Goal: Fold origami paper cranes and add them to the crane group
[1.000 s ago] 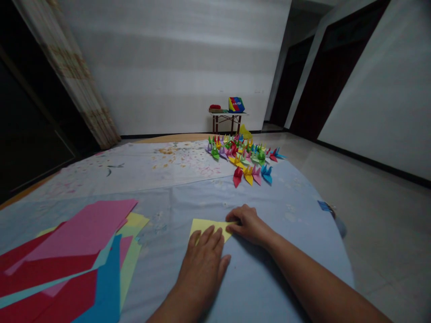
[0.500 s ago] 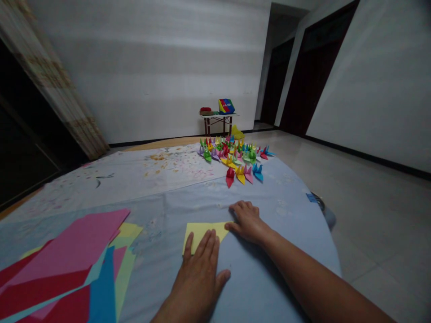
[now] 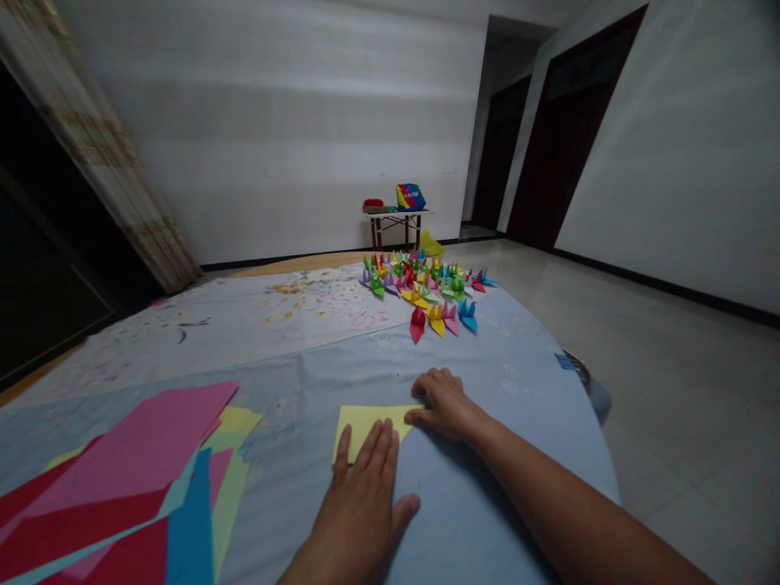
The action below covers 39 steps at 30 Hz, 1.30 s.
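Note:
A sheet of pale yellow paper, folded over with a slanting right edge, lies on the light blue tablecloth. My left hand rests flat across its lower part, fingers stretched out and thumb out to the side. At the paper's right corner is my right hand, its fingers curled and its thumb on the corner. The corner itself is partly hidden between thumb and fingers.
Loose coloured paper sheets are piled at the left. Many folded paper cranes stand toward the table's far right. The rounded table edge runs along the right. Beyond, a small table carries a colourful box.
The right hand's fingers have curled in a little closer to the thumb at the paper's corner. The left hand stays flat on the paper. The view has shifted slightly.

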Available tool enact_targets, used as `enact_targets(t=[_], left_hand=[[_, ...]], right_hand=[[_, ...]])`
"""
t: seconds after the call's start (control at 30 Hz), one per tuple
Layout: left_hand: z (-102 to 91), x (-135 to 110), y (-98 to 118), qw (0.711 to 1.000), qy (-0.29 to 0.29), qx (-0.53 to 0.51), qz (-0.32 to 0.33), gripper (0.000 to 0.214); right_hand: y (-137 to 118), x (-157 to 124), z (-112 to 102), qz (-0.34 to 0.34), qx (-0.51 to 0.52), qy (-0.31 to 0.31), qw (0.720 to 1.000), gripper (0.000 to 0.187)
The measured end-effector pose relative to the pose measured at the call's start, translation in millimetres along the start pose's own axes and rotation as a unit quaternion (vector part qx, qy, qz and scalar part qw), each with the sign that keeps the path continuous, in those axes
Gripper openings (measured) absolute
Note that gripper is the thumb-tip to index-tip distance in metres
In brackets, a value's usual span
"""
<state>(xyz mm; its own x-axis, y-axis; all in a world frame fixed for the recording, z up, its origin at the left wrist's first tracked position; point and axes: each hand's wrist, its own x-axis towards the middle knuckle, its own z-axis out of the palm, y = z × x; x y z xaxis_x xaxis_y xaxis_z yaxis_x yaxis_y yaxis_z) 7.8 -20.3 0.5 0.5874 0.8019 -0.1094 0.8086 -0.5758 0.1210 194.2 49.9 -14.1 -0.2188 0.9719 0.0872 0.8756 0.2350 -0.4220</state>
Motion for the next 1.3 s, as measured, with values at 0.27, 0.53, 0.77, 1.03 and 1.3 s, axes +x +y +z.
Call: enact_targets(t=[0.27,0.53,0.77,1.03,1.3], left_hand=[[-13.3,-11.7,12.2,0.998,-0.04,-0.001,-0.047,0.057],[-18.1,-2.1,15.2,0.997,0.02,0.026,-0.064,0.041],[-1.5,5.0,1.3,0.988,0.142,-0.006,-0.065,0.024],[1.6,9.7,-2.5,0.984,0.163,-0.03,-0.061,0.02],[3.6,12.3,-6.4,0.981,0.181,-0.037,-0.062,0.025]], right_hand=[[4.9,2.3,-1.3,-0.005,0.0,-0.007,1.0,0.038],[2.2,2.0,-2.8,-0.004,0.009,-0.019,1.0,0.036],[-3.4,-1.9,-5.8,-0.051,0.042,-0.023,0.998,0.021],[-7.8,-4.6,-5.1,-0.071,0.072,-0.004,0.995,0.019],[-14.1,4.3,9.4,-0.042,0.272,0.029,0.961,0.025]])
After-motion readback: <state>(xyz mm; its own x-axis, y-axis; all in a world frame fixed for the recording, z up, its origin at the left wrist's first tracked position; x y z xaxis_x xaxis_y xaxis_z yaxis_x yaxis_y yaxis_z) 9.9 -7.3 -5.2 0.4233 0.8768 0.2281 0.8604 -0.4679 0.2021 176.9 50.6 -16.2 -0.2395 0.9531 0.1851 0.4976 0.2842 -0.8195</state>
